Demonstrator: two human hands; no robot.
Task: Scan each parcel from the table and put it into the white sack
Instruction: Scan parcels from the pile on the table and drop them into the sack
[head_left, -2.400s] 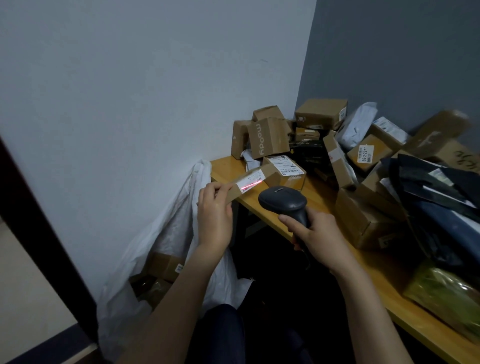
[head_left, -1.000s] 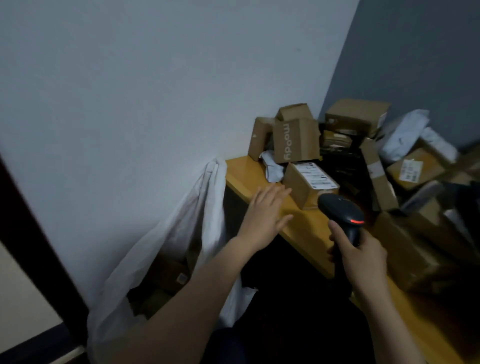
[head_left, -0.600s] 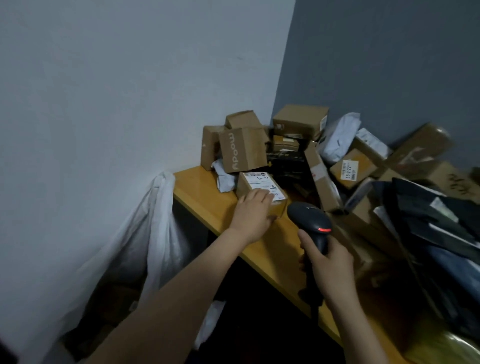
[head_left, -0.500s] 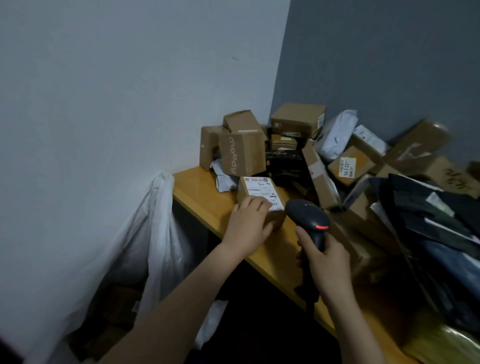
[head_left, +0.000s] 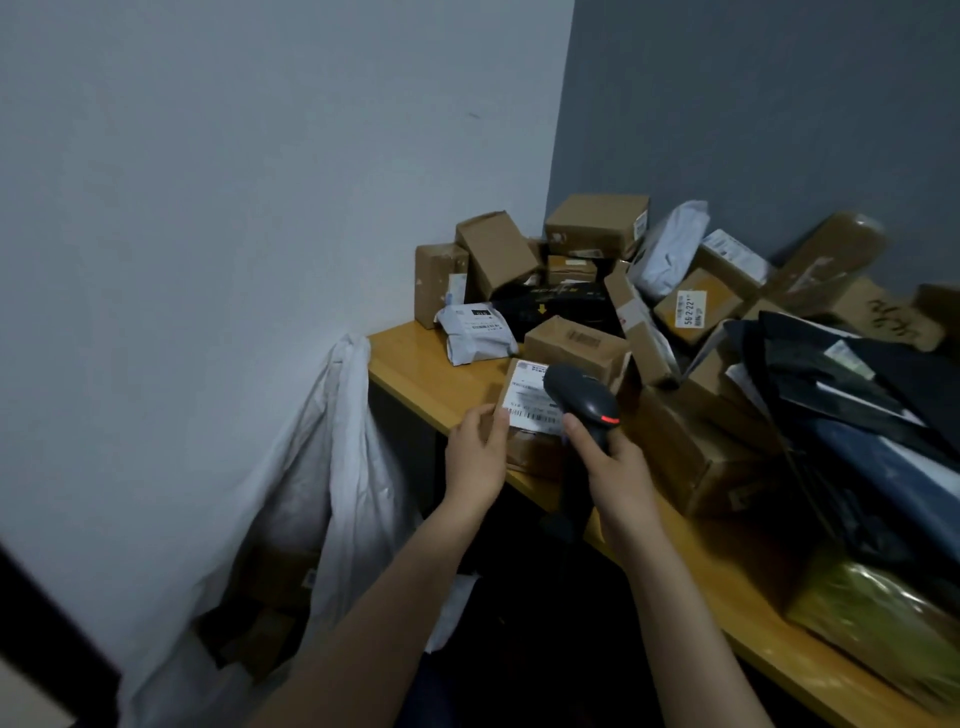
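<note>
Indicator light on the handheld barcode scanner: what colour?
Red: the indicator light on the dark grey handheld scanner, head view.

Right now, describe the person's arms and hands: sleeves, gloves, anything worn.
Both forearms are bare up to the frame edge, with no sleeve in view. The left hand and right hand wear no gloves; no watch, ring or band shows.

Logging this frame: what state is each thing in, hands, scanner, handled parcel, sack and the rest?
labelled box: held at its left edge, label facing up.
scanner: red indicator lit, head over the label.
left hand: grips the labelled box.
right hand: grips the scanner's handle.
white sack: open, cardboard boxes inside.
white mailer: lying on the table.
</note>
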